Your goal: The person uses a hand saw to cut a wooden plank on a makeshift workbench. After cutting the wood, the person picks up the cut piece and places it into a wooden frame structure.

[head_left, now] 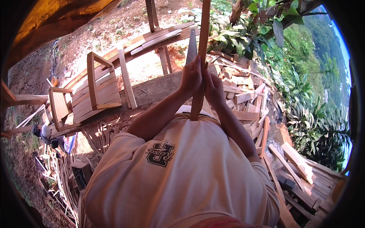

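A long wooden strip (pixel 204 30) runs from the top of the view down toward my waist, between my two hands. My left hand (pixel 191 77) is closed against its left side. On the other side, a little lower, my right hand (pixel 214 86) presses on the strip with its fingers bent around it. A grey tapered handsaw blade (pixel 192 47) rises just beyond my left hand, its narrow end pointing away from me. The saw's handle is hidden, so I cannot tell whether a hand holds it.
A plank workbench (pixel 157 89) crosses ahead, bearing a wooden frame (pixel 92 81), a smaller frame (pixel 59 108) and a loose slat (pixel 126 76). Scrap timber (pixel 245 97) lies heaped at right. Leafy plants (pixel 310 100) border the far right. Thin offcuts (pixel 62 182) fill the lower left.
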Tool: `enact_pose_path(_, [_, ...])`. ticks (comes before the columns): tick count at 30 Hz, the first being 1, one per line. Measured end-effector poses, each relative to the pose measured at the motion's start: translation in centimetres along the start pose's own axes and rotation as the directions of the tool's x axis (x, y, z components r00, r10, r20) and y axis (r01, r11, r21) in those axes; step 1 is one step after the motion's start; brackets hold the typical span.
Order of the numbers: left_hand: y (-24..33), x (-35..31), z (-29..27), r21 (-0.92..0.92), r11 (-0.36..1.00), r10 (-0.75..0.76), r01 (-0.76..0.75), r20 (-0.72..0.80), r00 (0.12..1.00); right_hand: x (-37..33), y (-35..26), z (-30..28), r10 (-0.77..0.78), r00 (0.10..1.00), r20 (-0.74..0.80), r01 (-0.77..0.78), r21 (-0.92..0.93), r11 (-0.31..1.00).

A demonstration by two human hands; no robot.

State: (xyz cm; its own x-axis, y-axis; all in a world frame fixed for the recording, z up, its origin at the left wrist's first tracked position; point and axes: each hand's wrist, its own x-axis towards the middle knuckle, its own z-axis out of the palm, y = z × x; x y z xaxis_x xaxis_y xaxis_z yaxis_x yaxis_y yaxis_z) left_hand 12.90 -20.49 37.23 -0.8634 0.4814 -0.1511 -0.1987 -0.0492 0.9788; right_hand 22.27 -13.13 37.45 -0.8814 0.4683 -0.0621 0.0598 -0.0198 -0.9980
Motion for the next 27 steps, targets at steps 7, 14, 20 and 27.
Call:
enact_pose_path(7, [1.1,1.8,-0.6,0.060,0.996,0.072,-0.069,-0.045,0.996,0.3,-4.5,0.9,0.019,0.998,-0.062,-0.044,-0.438,0.898])
enact_pose_path(14, [14.8,7.2,-1.5,-0.541,0.826,-0.024,0.161,0.251,0.968,1.3,-4.5,-0.4,-0.008,0.998,0.057,0.022,-0.258,0.966])
enact_pose_path(20, [17.1,4.8,0.2,-0.570,0.820,0.079,0.052,0.202,0.976,-0.4,-7.4,0.0,0.102,0.994,-0.031,-0.092,0.249,0.964])
enact_pose_path(27, [18.1,-3.0,0.6,-0.551,0.834,0.202,0.008,0.319,0.926,-4.2,-7.5,-1.8,0.037,0.989,0.140,-0.080,0.310,0.947])
